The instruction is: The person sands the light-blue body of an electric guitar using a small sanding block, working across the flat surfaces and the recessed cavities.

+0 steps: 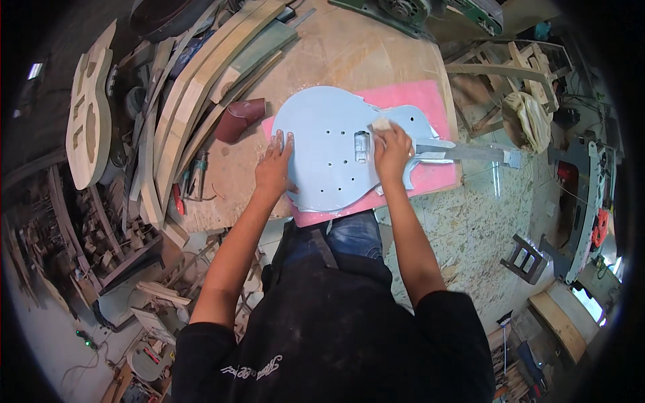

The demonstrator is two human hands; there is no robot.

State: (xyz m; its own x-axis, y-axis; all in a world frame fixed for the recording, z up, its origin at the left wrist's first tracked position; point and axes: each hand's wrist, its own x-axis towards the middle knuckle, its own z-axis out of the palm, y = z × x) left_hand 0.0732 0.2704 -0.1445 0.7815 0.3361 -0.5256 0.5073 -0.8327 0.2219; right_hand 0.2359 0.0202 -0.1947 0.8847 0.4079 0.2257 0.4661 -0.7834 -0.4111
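A pale blue electric guitar body with several holes and a rectangular cutout lies on a pink mat, its masked neck pointing right. My left hand rests along the body's left edge, fingers apart. My right hand grips a small beige pad on the surface, just right of the cutout.
The wooden bench holds long curved wood pieces, a maroon curved object and hand tools. An unfinished wooden body stands at far left, green machinery at the back, wooden frames at right.
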